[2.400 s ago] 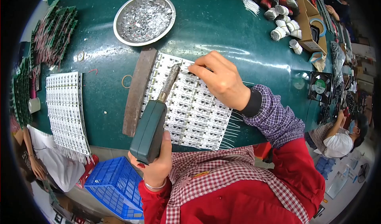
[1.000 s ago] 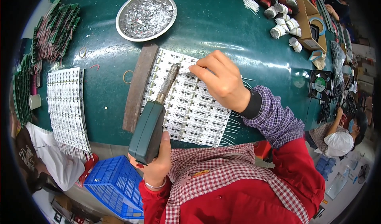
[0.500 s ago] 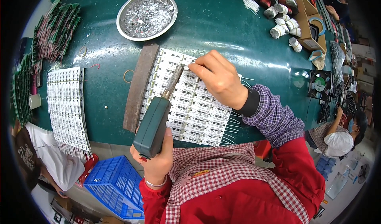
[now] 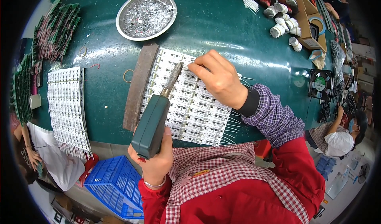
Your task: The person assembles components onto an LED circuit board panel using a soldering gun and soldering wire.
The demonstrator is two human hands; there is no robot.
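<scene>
My left hand (image 4: 155, 160) is wrapped round the dark green body of a soldering gun (image 4: 151, 122). Its dull grey tip points away from me, over the upper part of a white circuit board panel (image 4: 194, 122) with rows of small dark parts. Just right of that tip, my right hand (image 4: 218, 79) is closed in a pinch low over the panel. What seems a thin wire is between its fingertips, mostly hidden by them. White wires (image 4: 228, 134) stick out from the panel's right edge. A brown metal bar (image 4: 139, 89) lies along the panel's left edge.
Beyond the panel stands a metal bowl (image 4: 127, 32) of silvery scraps. Another stack of white panels (image 4: 67, 109) lies left, with green boards (image 4: 55, 31) behind. Wire bundles (image 4: 279, 27), a cardboard box (image 4: 311, 41) and a small fan (image 4: 320, 85) are right. A blue crate (image 4: 113, 184) stands below the table.
The soldering gun and my left hand have shifted slightly left, and the tip sits a little farther from my right fingertips. My right hand has barely moved. At far left, another person's hand has appeared.
</scene>
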